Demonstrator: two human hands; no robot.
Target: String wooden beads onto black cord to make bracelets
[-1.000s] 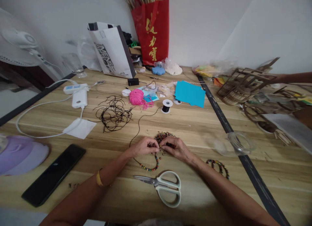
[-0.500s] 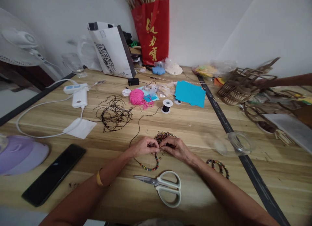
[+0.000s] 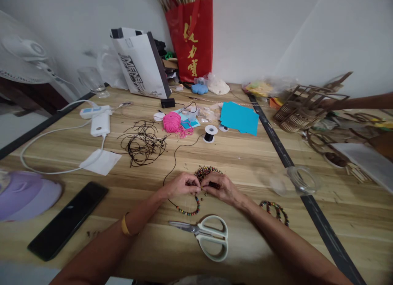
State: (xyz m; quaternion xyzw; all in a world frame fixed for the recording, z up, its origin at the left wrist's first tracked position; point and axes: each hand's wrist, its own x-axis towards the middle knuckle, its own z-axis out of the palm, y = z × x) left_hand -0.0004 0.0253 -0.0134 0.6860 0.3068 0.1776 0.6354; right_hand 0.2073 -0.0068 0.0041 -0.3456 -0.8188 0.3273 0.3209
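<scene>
My left hand [image 3: 183, 184] is closed in a pinch on the black cord [image 3: 175, 158], just above its strung part. A curve of colourful beads [image 3: 188, 213] on that cord hangs below the hand and lies on the table. Fingertip to fingertip with it, my right hand [image 3: 221, 186] pinches a small bead [image 3: 202, 188] at the cord's end. Behind both hands sits a pile of loose multicoloured beads [image 3: 208, 170], partly hidden by the fingers. The cord runs back to a spool [image 3: 210, 134]. Scissors [image 3: 199, 234] with pale handles lie in front of me.
Two beaded bracelets [image 3: 274, 211] lie beside my right forearm. At left are a black phone [image 3: 68, 220], a purple cap [image 3: 29, 195] and tangled black cord [image 3: 143, 143]. Pink yarn [image 3: 172, 122] and blue sheets [image 3: 239, 118] lie farther back. Another person's arm [image 3: 362, 102] reaches in at right.
Both hands stay almost in place, with only slight finger movement where the fingertips meet. The bead string and the other things have not visibly moved.
</scene>
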